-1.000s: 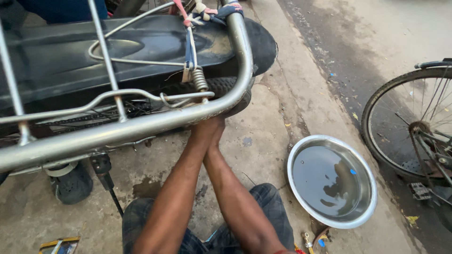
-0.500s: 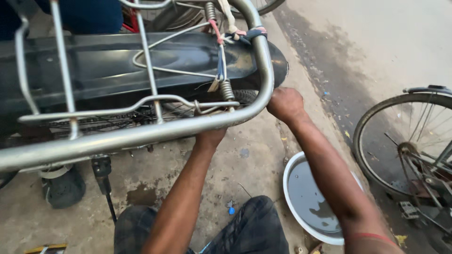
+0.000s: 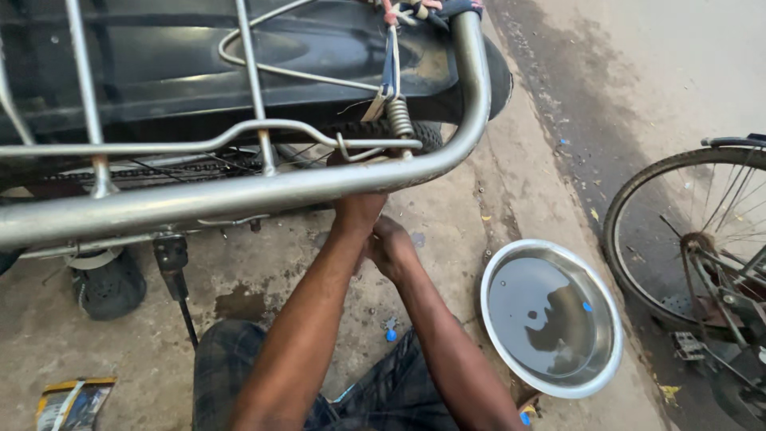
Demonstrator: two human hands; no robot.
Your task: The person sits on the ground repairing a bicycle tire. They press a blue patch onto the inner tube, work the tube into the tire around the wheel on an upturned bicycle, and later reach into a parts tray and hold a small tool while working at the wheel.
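My left hand [image 3: 358, 214] reaches up beneath the silver carrier rack [image 3: 263, 191] of a bicycle, toward the rear tyre [image 3: 375, 133] under the black mudguard [image 3: 159, 64]. The rack tube hides its fingers. My right hand [image 3: 391, 249] is just below and to the right of it, pressed against the left wrist with its fingers curled out of sight. I cannot tell whether either hand holds anything. A coil spring [image 3: 399, 120] and tied cloth straps hang on the rack above the hands.
A steel bowl [image 3: 488, 279] of water sits on the concrete to the right. Another bicycle's wheel [image 3: 638, 207] stands at the far right. A pedal [image 3: 171, 254], a black shoe [image 3: 108, 283], a yellow packet [image 3: 72, 403] and a small blue piece [image 3: 389, 331] lie near my knees.
My right hand has left the bend of the rack tube and come down next to my left hand under the rack. The view has shifted, so the whole bowl now shows.
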